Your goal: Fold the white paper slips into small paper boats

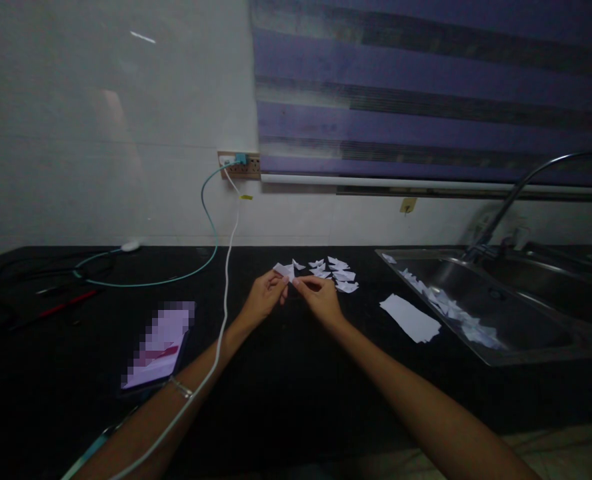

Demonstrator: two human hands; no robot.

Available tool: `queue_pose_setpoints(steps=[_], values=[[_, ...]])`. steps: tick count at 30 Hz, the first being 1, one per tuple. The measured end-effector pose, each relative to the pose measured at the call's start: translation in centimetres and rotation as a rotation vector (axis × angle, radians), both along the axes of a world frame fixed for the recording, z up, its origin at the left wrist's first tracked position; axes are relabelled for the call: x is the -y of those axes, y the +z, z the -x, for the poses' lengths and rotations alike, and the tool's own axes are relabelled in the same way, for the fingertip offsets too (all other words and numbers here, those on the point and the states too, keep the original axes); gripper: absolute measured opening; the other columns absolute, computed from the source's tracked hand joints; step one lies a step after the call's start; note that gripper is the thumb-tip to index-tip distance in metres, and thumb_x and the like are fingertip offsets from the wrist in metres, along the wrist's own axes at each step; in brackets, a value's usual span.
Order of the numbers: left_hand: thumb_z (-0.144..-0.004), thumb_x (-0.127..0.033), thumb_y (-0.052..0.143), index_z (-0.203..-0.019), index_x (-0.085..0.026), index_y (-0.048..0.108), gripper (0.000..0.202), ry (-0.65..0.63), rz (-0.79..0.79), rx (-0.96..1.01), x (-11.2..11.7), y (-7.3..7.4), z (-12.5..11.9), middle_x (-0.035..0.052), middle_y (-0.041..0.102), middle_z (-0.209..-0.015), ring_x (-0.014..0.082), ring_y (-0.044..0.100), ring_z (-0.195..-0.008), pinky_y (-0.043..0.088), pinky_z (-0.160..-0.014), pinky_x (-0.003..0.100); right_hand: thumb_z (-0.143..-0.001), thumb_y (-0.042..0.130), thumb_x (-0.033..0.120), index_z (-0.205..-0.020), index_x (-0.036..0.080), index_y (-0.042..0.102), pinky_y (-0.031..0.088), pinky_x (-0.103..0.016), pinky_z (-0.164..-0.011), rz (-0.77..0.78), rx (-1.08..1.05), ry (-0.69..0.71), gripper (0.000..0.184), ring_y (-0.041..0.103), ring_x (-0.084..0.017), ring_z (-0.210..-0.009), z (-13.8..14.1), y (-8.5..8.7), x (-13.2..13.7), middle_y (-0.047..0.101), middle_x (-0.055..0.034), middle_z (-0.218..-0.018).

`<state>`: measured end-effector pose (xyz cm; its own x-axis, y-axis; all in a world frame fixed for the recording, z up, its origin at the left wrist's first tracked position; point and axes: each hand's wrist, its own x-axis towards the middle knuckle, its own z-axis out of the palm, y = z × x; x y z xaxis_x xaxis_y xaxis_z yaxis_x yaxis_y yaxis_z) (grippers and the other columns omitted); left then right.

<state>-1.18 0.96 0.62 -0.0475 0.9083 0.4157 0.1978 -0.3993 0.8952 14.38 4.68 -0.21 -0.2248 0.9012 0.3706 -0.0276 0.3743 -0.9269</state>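
Observation:
A small piece of folded white paper [285, 270] is held up between my two hands over the dark counter. My left hand [266, 294] pinches it from the left, fingers bent around its lower edge. Thumb and fingertips of my right hand [321, 298] close on its right side. Just behind and right of my hands lie several folded white paper pieces [345, 275] in loose rows. A stack of flat white paper slips [411, 319] rests on the counter to the right of my right hand.
More folded papers [456, 310] line the left side of a steel sink [476, 353] with a curved faucet [513, 193]. A phone [161, 347] lies at left. A white cable [226, 293] hangs from the wall socket [239, 165] across my left forearm. A teal cable [146, 285] loops nearby.

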Motion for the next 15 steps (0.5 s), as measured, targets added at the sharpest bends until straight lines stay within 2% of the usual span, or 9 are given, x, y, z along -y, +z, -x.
queue_pose_setpoints(steps=[4, 7, 12, 15], values=[[-0.081, -0.049, 0.066, -0.078, -0.016, 0.058, 0.034, 0.040, 0.066, 0.031, -0.19, -0.03, -0.27, -0.0035, 0.055, -0.056, 0.0093, 0.051, -0.046, 0.038, -0.045, 0.021, -0.071, 0.075, 0.038, -0.080, 0.018, 0.073, 0.053, -0.034, -0.074, 0.090, -0.034, 0.070, 0.022, 0.068, -0.020, -0.073, 0.24, -0.46, -0.38, 0.074, -0.0056, -0.078], [-0.078, -0.049, 0.070, -0.079, -0.016, 0.060, 0.035, 0.038, 0.095, 0.042, -0.21, -0.08, -0.39, -0.0034, 0.056, -0.057, 0.0085, 0.050, -0.047, 0.036, -0.044, 0.019, -0.073, 0.070, 0.035, -0.077, 0.018, 0.069, 0.052, -0.033, -0.070, 0.072, 0.010, 0.062, 0.018, 0.066, -0.020, -0.071, 0.32, -0.69, -0.63, 0.071, -0.0049, -0.075], [-0.080, -0.055, 0.067, -0.086, -0.016, 0.059, 0.040, 0.009, 0.131, 0.194, -0.42, -0.13, -0.60, -0.0059, 0.053, -0.054, 0.0052, 0.041, -0.036, 0.027, -0.034, 0.018, -0.080, 0.062, 0.031, -0.075, 0.019, 0.065, 0.048, -0.030, -0.065, -0.138, 0.120, -0.134, 0.013, 0.062, -0.019, -0.070, 0.24, -0.69, -0.41, 0.067, -0.0054, -0.074], [-0.079, -0.055, 0.068, -0.091, -0.016, 0.059, 0.042, 0.004, 0.143, 0.348, -0.43, 0.00, -0.86, -0.0042, 0.057, -0.061, 0.0043, 0.043, -0.036, 0.021, -0.031, 0.016, -0.083, 0.060, 0.028, -0.077, 0.020, 0.065, 0.044, -0.029, -0.061, -0.303, 0.212, -0.192, 0.011, 0.059, -0.018, -0.068, 0.12, -0.48, 0.08, 0.065, -0.0048, -0.075]])
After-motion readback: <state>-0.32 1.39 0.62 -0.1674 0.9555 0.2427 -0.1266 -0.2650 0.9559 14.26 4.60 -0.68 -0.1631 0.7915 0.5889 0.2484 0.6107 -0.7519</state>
